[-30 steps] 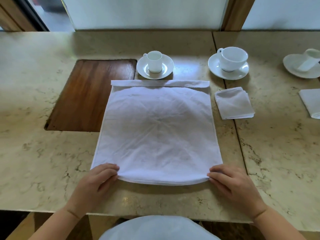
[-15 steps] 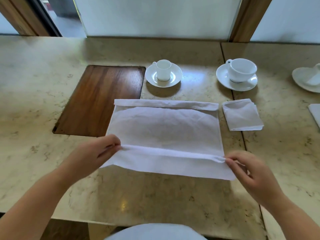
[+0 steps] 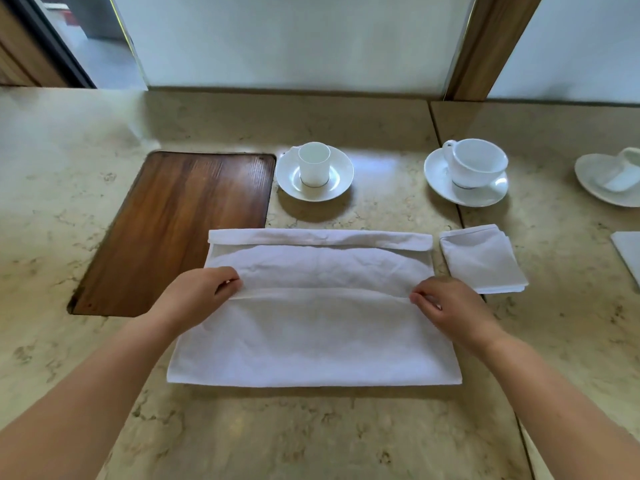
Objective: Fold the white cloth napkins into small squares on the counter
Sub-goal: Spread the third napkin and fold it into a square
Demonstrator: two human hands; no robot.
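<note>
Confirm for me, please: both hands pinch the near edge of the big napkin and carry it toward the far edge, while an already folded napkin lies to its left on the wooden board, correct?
Not quite. The head view shows the folded napkin to the right of the big napkin, on the counter, not on the wooden board. The rest holds: the left hand and right hand pinch the near edge, carrying it toward the far edge.

Large white woven cloth napkin (image 3: pixel 311 337): matt, softly creased. Small folded white cloth square (image 3: pixel 483 259): same matt fabric. Beige veined marble counter (image 3: pixel 311 438): polished, faint sheen. Dark brown wooden inset board (image 3: pixel 180 230): visible grain, satin. White glazed porcelain cups and saucers (image 3: pixel 315 173): glossy, smooth.
</note>
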